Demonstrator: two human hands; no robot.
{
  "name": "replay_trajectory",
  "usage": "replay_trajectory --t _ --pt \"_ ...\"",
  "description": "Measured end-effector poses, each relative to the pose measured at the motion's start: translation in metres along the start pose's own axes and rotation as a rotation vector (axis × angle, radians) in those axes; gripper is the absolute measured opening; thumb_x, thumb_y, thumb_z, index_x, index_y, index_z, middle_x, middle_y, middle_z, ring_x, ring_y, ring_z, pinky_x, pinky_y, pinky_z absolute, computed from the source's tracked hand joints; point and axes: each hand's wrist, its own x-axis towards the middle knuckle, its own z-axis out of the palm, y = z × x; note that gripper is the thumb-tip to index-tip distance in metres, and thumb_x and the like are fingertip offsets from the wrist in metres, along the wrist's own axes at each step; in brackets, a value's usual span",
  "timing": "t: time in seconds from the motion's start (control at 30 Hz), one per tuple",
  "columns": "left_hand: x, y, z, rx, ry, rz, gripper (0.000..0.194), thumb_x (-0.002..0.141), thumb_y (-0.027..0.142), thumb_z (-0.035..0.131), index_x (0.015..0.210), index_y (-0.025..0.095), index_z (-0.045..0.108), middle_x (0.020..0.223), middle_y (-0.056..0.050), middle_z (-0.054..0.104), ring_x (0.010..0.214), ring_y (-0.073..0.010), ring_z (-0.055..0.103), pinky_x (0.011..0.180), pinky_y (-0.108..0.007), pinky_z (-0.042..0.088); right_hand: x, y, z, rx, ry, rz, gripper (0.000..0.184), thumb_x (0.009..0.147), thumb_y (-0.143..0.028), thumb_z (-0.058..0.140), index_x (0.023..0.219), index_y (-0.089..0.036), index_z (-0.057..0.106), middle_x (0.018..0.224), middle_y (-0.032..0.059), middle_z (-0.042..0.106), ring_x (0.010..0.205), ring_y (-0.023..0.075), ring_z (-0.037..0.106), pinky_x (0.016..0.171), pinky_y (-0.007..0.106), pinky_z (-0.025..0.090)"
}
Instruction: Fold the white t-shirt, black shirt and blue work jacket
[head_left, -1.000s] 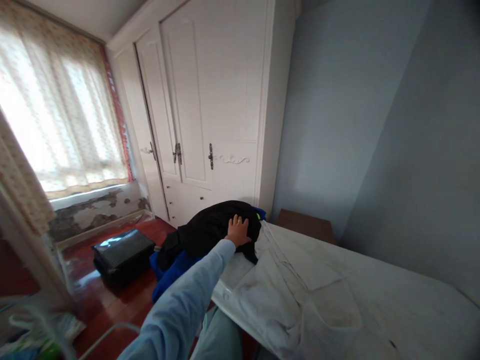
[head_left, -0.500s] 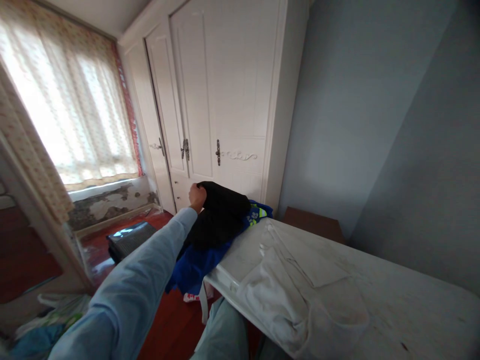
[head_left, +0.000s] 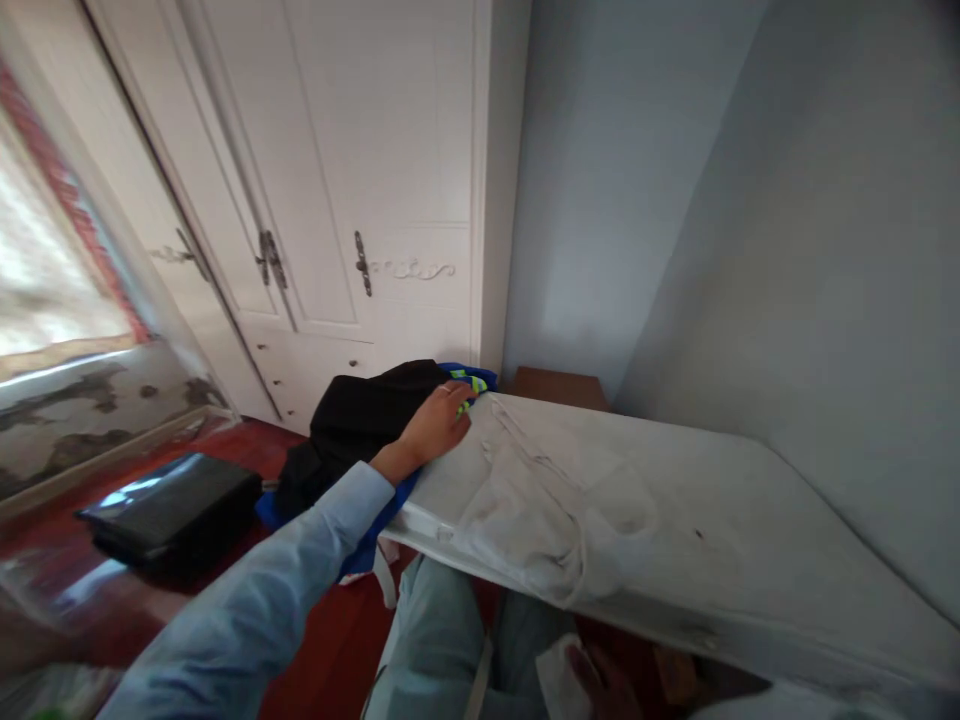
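1. Since the frame half a second ago, the left hand point(head_left: 439, 425) has been moved from the left edge of the black cloth point(head_left: 375, 405), where it was clenched, to the right end; the view has been tilted downward too.
2. Black cloth is laid over blue cloth point(head_left: 376, 535) at the left end of the white table point(head_left: 727, 485), and both are draped over its edge.
3. At the far right end of the blue cloth, a yellow-green patch point(head_left: 478, 384) is reached by the left fingertips; the fingers are bent, and whether any fabric is pinched cannot be told.
4. On the near part of the table, a crumpled white cloth point(head_left: 525, 515) is spread, just right of the left hand.
5. Low in the view, the right hand point(head_left: 600, 685) is seen dimly beside a small white piece point(head_left: 559, 680), near the trousers point(head_left: 439, 640); its grip cannot be made out.
6. Beyond the table, a brown box point(head_left: 559, 388) is partly hidden, beside the white wardrobe point(head_left: 420, 150).
7. On the red floor point(head_left: 322, 660), a black case point(head_left: 180, 510) is set to the left.
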Motion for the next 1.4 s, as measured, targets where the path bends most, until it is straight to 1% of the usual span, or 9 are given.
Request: replay_trajectory --t 0.2,0.33,0.43,0.73,0.93,1.07,1.2,1.3,1.4 --pt "-0.017 0.078 0.102 -0.346 -0.090 0.243 0.039 0.095 0.026 0.048 0.132 0.019 0.056 0.142 -0.013 0.057 0.136 -0.0215 0.049 0.118 -0.042 0.040 -0.014 -0.039 -0.001 0.188 -0.150 -0.016 0.064 0.072 -0.081 0.057 0.072 -0.018 0.067 0.070 0.0062 0.064 0.068 0.0226 0.059 0.063 0.033 0.048" --pt "-0.026 0.086 0.161 -0.173 -0.206 0.103 0.055 0.091 0.033 0.059 0.141 0.011 0.049 0.151 -0.023 0.046 0.146 -0.0335 0.038 0.120 -0.054 0.034 -0.012 -0.078 -0.030 0.227 -0.186 -0.112 0.051 0.078 -0.066 0.065 0.077 -0.015 0.068 0.073 0.0041 0.064 0.070 0.0181 0.056 0.065 0.029 0.044" --pt "-0.027 0.075 0.186 -0.031 -0.313 0.137 0.053 0.093 0.039 0.055 0.137 0.009 0.054 0.151 -0.025 0.046 0.147 -0.0374 0.034 0.121 -0.057 0.029 -0.008 -0.090 -0.060 0.225 -0.152 -0.119 0.043 0.079 -0.057 0.068 0.085 -0.015 0.071 0.079 0.0053 0.068 0.075 0.0192 0.059 0.070 0.030 0.046" --pt "-0.034 0.057 0.188 -0.028 -0.303 0.209 0.045 0.096 0.042 0.044 0.130 0.017 0.062 0.145 -0.016 0.056 0.141 -0.0297 0.046 0.120 -0.053 0.033 -0.038 -0.058 -0.107 0.402 0.168 0.086 0.023 0.071 -0.037 0.066 0.086 -0.019 0.064 0.076 0.0009 0.064 0.068 0.0151 0.056 0.062 0.025 0.045" --pt "-0.039 0.066 0.181 -0.062 -0.300 0.163 0.046 0.098 0.044 0.047 0.131 0.016 0.062 0.144 -0.016 0.057 0.139 -0.0280 0.049 0.120 -0.050 0.034 -0.029 -0.073 -0.131 0.498 0.248 0.077 0.030 0.073 -0.047 0.068 0.081 -0.021 0.056 0.069 -0.0005 0.056 0.058 0.0138 0.051 0.053 0.025 0.041" --pt "-0.046 0.068 0.175 -0.117 -0.278 0.121 0.043 0.097 0.046 0.052 0.129 0.019 0.063 0.143 -0.014 0.059 0.136 -0.0266 0.052 0.120 -0.049 0.036 -0.012 -0.094 -0.140 0.553 0.143 -0.069 0.037 0.073 -0.049 0.074 0.081 -0.022 0.051 0.108 0.0099 0.066 0.074 0.0179 0.064 0.063 0.029 0.051" --pt "-0.052 0.070 0.169 -0.161 -0.266 0.099 0.042 0.095 0.045 0.057 0.127 0.020 0.064 0.141 -0.014 0.060 0.135 -0.0261 0.053 0.119 -0.049 0.037 0.004 -0.111 -0.148 0.600 0.086 -0.048 0.031 0.076 -0.047 0.068 0.085 -0.024 0.049 0.063 -0.0036 0.055 0.039 0.0077 0.038 0.037 0.020 0.029" --pt "-0.055 0.071 0.168 -0.177 -0.256 0.083 0.042 0.094 0.044 0.058 0.127 0.019 0.065 0.141 -0.014 0.061 0.135 -0.0265 0.053 0.119 -0.049 0.036 0.024 -0.135 -0.157 0.582 -0.069 -0.085 0.037 0.082 -0.055 0.059 0.101 -0.024 0.057 0.057 -0.0062 0.049 0.036 0.0067 0.026 0.033 0.020 0.018" --pt "-0.054 0.073 0.166 -0.169 -0.274 0.081 0.043 0.095 0.045 0.057 0.129 0.019 0.063 0.141 -0.014 0.060 0.136 -0.0268 0.052 0.121 -0.050 0.034 0.060 -0.172 -0.156 0.320 -0.120 -0.289 0.047 0.087 -0.060 0.054 0.112 -0.021 0.062 0.081 0.0028 0.065 0.049 0.0105 0.049 0.043 0.023 0.039"
